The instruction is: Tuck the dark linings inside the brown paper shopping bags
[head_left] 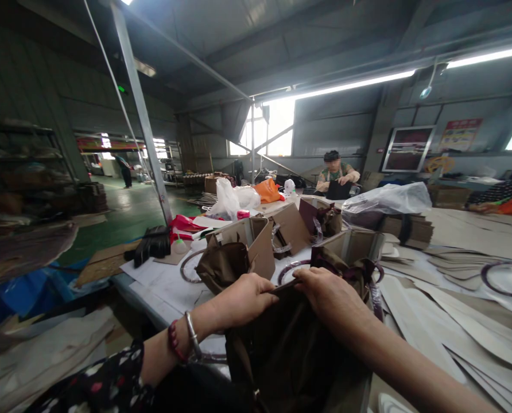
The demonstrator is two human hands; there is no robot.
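My left hand [244, 299] and my right hand [328, 293] both grip the top edge of a dark brown fabric bag [290, 355] that stands open in front of me. The fingers of each hand are curled over the rim, and the two hands sit close together. My left wrist carries a red bead bracelet and a metal bangle. Behind the hands stand other brown bags with cardboard inserts [243, 252] and ring handles [290, 268].
Flat cardboard pieces [454, 321] cover the table [152, 287] at right. Plastic bags [230, 201] and a clear wrapped stack [389, 201] lie farther back. A seated person [337, 172] works at the far end. A metal post [142, 115] rises at left.
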